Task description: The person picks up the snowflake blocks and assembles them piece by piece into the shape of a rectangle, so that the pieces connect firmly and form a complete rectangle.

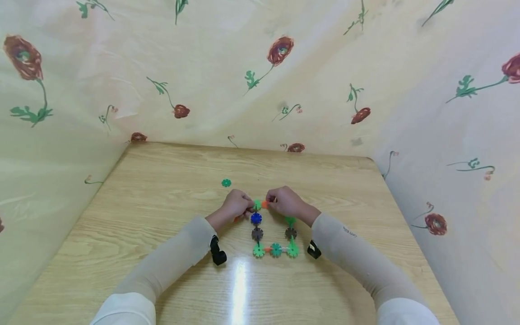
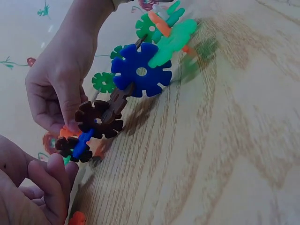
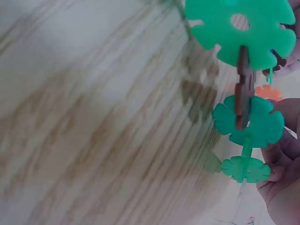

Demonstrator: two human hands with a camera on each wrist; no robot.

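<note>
Flower-shaped plastic snowflake discs, slotted into one another, form a chain with a blue disc [image 1: 256,218] and a brown disc [image 1: 257,234] on its left side. At the far left corner, my left hand [image 1: 237,204] pinches a light green disc [image 1: 257,204]. My right hand [image 1: 285,201] holds an orange disc [image 1: 265,204] right beside that corner, between thumb and fingers. The left wrist view has the orange disc [image 2: 69,132] against a dark brown one [image 2: 74,150]; whether they are fully slotted I cannot tell. Green discs [image 3: 248,121] of the right side stand near my right hand.
A loose green disc [image 1: 226,183] lies on the wooden table [image 1: 183,171] beyond my left hand. An orange piece [image 1: 237,219] shows partly under that hand. Flowered cloth [image 1: 227,67] hangs behind the table and along its sides.
</note>
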